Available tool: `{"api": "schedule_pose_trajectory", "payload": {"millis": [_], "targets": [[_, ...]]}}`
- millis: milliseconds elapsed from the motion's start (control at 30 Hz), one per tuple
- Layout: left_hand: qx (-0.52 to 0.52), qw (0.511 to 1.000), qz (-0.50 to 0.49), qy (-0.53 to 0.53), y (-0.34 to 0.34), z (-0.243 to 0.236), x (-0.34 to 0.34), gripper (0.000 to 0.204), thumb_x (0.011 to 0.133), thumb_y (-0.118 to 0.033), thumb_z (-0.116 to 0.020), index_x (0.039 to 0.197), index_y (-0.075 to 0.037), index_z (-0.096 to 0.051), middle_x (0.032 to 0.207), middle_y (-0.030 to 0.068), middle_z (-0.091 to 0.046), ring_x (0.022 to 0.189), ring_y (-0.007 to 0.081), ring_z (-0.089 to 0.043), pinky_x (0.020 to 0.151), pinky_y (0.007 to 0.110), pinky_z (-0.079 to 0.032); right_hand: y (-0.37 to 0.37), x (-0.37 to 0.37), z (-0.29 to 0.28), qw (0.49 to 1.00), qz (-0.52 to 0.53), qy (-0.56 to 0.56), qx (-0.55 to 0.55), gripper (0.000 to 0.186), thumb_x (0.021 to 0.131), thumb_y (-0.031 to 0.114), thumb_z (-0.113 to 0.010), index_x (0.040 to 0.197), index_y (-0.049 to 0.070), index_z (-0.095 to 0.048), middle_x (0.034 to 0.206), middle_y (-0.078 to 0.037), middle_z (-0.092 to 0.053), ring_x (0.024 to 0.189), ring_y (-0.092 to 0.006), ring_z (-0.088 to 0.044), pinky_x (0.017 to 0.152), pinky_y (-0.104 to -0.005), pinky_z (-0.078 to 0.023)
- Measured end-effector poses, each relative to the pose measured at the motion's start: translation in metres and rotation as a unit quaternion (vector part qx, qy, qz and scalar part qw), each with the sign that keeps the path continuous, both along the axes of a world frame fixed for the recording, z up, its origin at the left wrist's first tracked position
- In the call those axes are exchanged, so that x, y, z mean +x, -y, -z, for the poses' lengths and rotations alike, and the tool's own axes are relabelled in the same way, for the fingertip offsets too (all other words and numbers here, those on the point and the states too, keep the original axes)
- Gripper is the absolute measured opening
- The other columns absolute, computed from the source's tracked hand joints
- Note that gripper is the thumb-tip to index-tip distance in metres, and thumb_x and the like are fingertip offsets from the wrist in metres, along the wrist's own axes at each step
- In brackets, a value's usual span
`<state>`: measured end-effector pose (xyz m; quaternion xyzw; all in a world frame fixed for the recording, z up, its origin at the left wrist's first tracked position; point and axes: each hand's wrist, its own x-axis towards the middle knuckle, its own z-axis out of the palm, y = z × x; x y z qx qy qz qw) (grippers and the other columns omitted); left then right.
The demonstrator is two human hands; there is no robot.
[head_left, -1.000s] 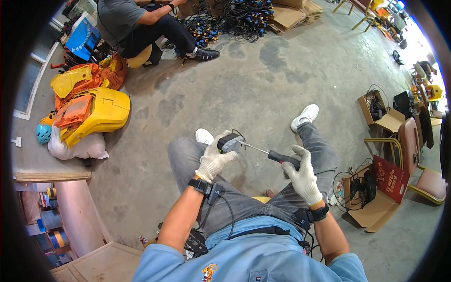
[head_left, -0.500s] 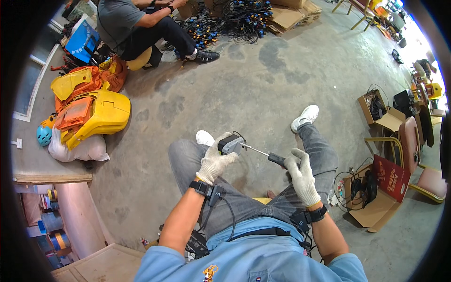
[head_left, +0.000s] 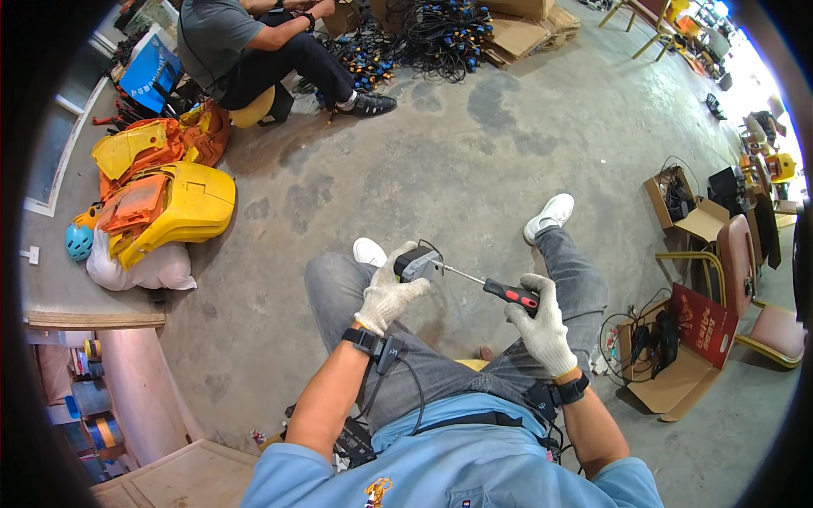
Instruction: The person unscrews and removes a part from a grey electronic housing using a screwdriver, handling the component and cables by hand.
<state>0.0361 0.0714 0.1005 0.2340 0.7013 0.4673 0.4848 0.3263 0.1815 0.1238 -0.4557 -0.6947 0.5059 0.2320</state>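
Over my lap, my gloved left hand (head_left: 391, 292) grips a small grey and black boxy device (head_left: 415, 264) with a thin dark cable looping off its top. A screwdriver (head_left: 511, 294) with a black and red handle reaches across from the right, its metal shaft pointing at the device's right side. Whether the tip touches a screw is too small to tell. My gloved right hand (head_left: 542, 326) holds the handle's end between thumb and fingers. Both hands wear off-white knit gloves.
Yellow and orange plastic shells (head_left: 182, 203) lie at the left. Beyond them a seated person (head_left: 246, 51) works beside a heap of black cables (head_left: 436, 38). At the right stand an open cardboard box (head_left: 669, 372) with cables and a chair (head_left: 735, 262).
My right hand has shifted its grip on the screwdriver, so the red parts of the handle now show. The device and my left hand stay nearly in place.
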Motion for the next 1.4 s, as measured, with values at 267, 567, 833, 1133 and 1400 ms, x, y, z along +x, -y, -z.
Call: {"api": "schedule_pose_trajectory", "payload": {"millis": [267,567,833,1133,1400], "targets": [[0.019,1.000,0.006,-0.022,0.005,0.011,-0.003,0.085,0.084,-0.008,-0.085,0.163,-0.006,-0.052,0.141,0.0133,-0.072,0.126,0.0216,-0.069,0.110,0.035,-0.057,-0.003,-0.006,-0.019,0.986,0.015,0.039,-0.161,0.051,0.104,0.018,-0.075,0.145,-0.002,-0.054,0.117,-0.017,-0.073,0.084,-0.0172,-0.071,0.078,-0.0351,-0.060],[0.010,0.999,0.016,-0.046,0.004,0.010,-0.003,0.084,0.084,-0.011,-0.085,0.161,-0.006,-0.054,0.139,0.0128,-0.073,0.121,0.0216,-0.070,0.108,0.035,-0.058,-0.010,-0.004,-0.020,0.976,0.050,0.043,-0.208,0.057,0.101,0.015,-0.077,0.149,-0.002,-0.051,0.122,-0.017,-0.070,0.081,-0.0163,-0.071,0.077,-0.0321,-0.060],[0.023,0.999,0.016,-0.041,0.000,0.002,0.000,0.084,0.085,-0.007,-0.085,0.162,-0.005,-0.053,0.139,0.0135,-0.072,0.121,0.0213,-0.071,0.107,0.035,-0.060,-0.013,0.004,-0.007,0.983,0.012,0.023,-0.182,0.057,0.108,0.020,-0.071,0.155,-0.001,-0.048,0.127,-0.017,-0.071,0.096,-0.0160,-0.072,0.079,-0.0331,-0.060],[-0.005,0.999,0.021,-0.043,-0.001,0.003,0.000,0.084,0.084,-0.008,-0.086,0.162,-0.005,-0.053,0.139,0.0136,-0.073,0.121,0.0219,-0.071,0.106,0.034,-0.060,-0.010,0.002,-0.011,0.992,0.002,-0.002,-0.123,0.055,0.107,0.021,-0.071,0.150,-0.005,-0.049,0.125,-0.017,-0.070,0.093,-0.0162,-0.071,0.083,-0.0327,-0.060],[0.002,1.000,0.009,-0.015,0.000,0.001,0.001,0.084,0.084,-0.007,-0.086,0.161,-0.004,-0.053,0.139,0.0136,-0.072,0.121,0.0214,-0.071,0.105,0.033,-0.060,-0.005,0.000,-0.016,0.993,-0.005,-0.019,-0.119,0.052,0.108,0.024,-0.070,0.147,-0.006,-0.053,0.110,-0.014,-0.073,0.091,-0.0157,-0.071,0.083,-0.0320,-0.058]]}}
